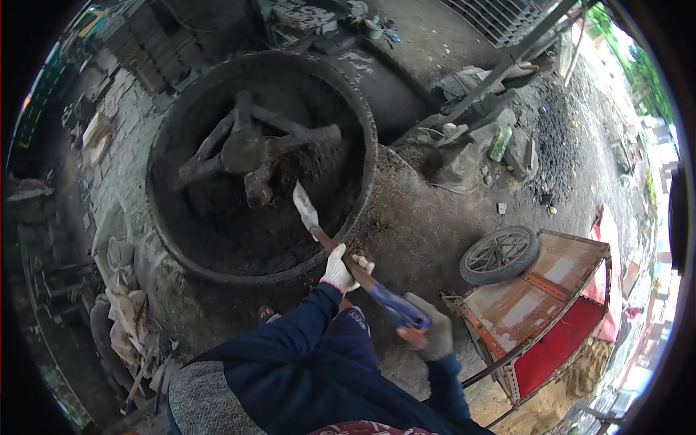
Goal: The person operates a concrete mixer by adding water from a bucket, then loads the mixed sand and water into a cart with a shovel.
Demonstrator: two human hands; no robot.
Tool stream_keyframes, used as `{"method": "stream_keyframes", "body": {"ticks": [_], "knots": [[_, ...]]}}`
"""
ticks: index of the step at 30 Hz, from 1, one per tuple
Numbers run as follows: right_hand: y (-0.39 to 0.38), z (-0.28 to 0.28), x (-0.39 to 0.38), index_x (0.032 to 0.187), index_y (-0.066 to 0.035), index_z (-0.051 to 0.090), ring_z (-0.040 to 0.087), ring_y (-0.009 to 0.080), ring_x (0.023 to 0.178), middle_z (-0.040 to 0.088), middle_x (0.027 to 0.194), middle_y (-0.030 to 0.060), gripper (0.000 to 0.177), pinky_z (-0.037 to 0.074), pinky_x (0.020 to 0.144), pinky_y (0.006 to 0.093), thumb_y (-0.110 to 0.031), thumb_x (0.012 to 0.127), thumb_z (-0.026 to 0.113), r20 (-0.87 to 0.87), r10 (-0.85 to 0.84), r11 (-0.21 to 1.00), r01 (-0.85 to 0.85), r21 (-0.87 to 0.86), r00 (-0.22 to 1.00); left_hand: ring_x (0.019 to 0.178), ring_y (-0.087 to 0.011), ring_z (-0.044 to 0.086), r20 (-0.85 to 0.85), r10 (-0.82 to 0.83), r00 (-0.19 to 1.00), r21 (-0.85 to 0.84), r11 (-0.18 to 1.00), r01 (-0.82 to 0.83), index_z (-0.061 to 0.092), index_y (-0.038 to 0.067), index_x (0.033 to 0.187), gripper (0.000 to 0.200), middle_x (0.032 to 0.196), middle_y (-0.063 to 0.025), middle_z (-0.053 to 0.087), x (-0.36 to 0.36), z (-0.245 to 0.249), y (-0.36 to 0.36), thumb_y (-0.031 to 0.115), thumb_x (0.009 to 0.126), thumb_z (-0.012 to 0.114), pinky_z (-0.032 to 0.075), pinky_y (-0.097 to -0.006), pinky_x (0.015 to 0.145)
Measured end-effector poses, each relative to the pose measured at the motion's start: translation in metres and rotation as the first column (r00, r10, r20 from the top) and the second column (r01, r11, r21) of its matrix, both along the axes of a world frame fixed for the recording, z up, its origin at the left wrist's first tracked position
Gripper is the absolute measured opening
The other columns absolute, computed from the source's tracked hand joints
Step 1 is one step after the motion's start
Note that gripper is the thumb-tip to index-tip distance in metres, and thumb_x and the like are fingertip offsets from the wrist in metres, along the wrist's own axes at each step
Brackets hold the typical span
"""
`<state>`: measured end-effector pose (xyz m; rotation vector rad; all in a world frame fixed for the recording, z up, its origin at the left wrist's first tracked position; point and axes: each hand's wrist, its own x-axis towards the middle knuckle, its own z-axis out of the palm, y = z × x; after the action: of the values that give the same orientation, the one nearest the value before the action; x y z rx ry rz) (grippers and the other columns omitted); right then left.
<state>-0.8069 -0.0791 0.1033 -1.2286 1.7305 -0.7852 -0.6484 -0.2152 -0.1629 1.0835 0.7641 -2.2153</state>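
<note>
My left hand, in a white glove, is wrapped round the wooden shaft of a shovel near its blade. My right hand, in a greyish glove and slightly blurred, grips the blue-and-orange handle end lower right. The shovel's pale metal blade points up and left, over the inside of a large round mixer pan. Dark material covers the pan's floor, and a mixing head with several arms stands in its middle.
A cart with a spoked wheel and red interior lies at the right. Rubble, a green bottle and dark gravel are at upper right. Stacked blocks stand at upper left; sacks lie at lower left.
</note>
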Motion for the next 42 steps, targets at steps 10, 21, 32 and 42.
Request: {"method": "stream_keyframes", "body": {"ticks": [10, 21, 32, 42], "knots": [[0.086, 0.033, 0.158, 0.125, 0.003, 0.059, 0.061, 0.0121, 0.058, 0.065, 0.081, 0.0059, 0.058, 0.049, 0.050, 0.0255, -0.008, 0.072, 0.079, 0.332, -0.276, 0.960, 0.239, 0.149, 0.902, 0.062, -0.0259, 0.058, 0.329, 0.233, 0.915, -0.091, 0.972, -0.215, 0.051, 0.007, 0.079, 0.025, 0.067, -0.0090, 0.055, 0.348, -0.042, 0.098, 0.026, 0.091, 0.062, 0.057, -0.0495, 0.079], [0.103, 0.021, 0.315, 0.121, 0.003, 0.061, 0.065, 0.0130, 0.079, 0.068, 0.094, 0.0085, 0.055, 0.054, 0.071, 0.0278, -0.022, 0.076, 0.078, 0.247, 0.115, 0.983, -0.146, 0.110, 0.962, 0.079, -0.0341, 0.061, 0.558, 0.480, 0.677, -0.022, 0.824, -0.566, 0.052, 0.004, 0.082, 0.031, 0.079, -0.0111, 0.056, 0.561, -0.005, 0.313, 0.033, 0.091, 0.060, 0.055, -0.0495, 0.079], [0.083, -0.010, 0.291, 0.124, 0.000, 0.061, 0.066, 0.0188, 0.092, 0.069, 0.100, 0.0118, 0.056, 0.052, 0.084, 0.0326, -0.025, 0.077, 0.077, 0.032, 0.424, 0.905, -0.421, -0.066, 0.905, 0.085, -0.0386, 0.061, 0.597, 0.581, 0.554, 0.018, 0.680, -0.733, 0.050, -0.002, 0.095, 0.033, 0.089, -0.0158, 0.059, 0.501, -0.029, 0.441, 0.031, 0.093, 0.054, 0.054, -0.0519, 0.084], [0.090, -0.029, 0.257, 0.122, -0.001, 0.062, 0.067, 0.0184, 0.090, 0.069, 0.100, 0.0118, 0.052, 0.053, 0.083, 0.0320, -0.020, 0.077, 0.077, 0.010, 0.402, 0.915, -0.402, -0.038, 0.915, 0.080, -0.0363, 0.063, 0.632, 0.576, 0.518, 0.049, 0.637, -0.769, 0.053, 0.001, 0.090, 0.039, 0.085, -0.0150, 0.059, 0.472, -0.023, 0.444, 0.039, 0.089, 0.059, 0.054, -0.0519, 0.081]]}}
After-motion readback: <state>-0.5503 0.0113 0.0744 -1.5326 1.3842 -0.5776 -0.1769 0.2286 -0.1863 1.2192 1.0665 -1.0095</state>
